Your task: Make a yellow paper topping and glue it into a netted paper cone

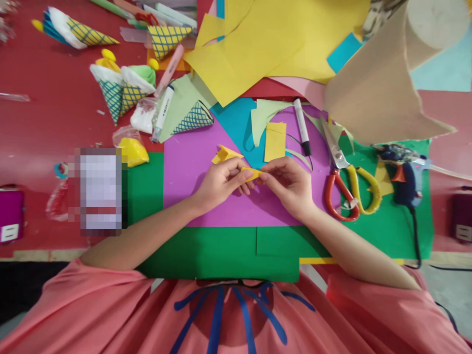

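Between the fingertips of both hands is a small piece of yellow paper. My left hand pinches its left end, thumb on top. The thumb and fingers of my right hand close on its right end. Just beyond my left hand lies a folded yellow paper piece on the purple sheet. A yellow paper rectangle rests past my right hand, beside pale green offcuts and a white marker with a black cap.
Scissors with red and yellow handles lie to the right, near a blue glue gun and its cord. A tall beige paper roll stands behind them. Patterned paper cones, bagged yellow clay and large yellow sheets occupy the left and back.
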Tool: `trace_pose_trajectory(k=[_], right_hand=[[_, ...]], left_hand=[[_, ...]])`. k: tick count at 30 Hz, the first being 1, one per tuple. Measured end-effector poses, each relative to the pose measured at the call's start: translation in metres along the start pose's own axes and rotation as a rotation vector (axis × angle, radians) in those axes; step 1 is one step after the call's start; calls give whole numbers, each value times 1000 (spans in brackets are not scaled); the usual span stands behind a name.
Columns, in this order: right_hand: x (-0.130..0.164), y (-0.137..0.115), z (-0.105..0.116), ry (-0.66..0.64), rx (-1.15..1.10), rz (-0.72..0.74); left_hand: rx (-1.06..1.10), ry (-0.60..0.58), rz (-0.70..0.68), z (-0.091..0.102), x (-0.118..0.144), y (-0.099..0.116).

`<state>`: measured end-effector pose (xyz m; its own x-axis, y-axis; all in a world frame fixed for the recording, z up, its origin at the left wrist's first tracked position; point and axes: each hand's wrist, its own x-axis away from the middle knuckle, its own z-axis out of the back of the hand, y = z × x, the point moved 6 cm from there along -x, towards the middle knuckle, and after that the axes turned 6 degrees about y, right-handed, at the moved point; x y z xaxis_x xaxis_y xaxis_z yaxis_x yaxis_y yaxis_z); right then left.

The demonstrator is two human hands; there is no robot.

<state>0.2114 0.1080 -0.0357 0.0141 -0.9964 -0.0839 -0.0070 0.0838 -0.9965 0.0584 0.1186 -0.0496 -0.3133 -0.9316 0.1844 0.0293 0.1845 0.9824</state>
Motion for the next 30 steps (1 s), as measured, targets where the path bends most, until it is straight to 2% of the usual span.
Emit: trace_pose_trajectory(k=[5, 8, 15, 19, 24, 30], right_hand=[[-1, 8, -7, -97, -11, -164], [0, 11, -8, -111, 36, -213], [1, 11, -10, -119, 40, -198], [2, 10, -11, -137, 111, -176], [2, 7, -12, -163, 176, -156], [1, 7, -12, -184, 207, -126]], left_hand=[[-52, 19, -105, 0, 2, 3], [-127, 38, -184, 0, 3, 6], [-450, 132, -503, -1, 11, 19], [-562, 150, -590, -3, 15, 21], [-585, 146, -612, -4, 16, 23], [-352, 79, -461, -2, 10, 15]])
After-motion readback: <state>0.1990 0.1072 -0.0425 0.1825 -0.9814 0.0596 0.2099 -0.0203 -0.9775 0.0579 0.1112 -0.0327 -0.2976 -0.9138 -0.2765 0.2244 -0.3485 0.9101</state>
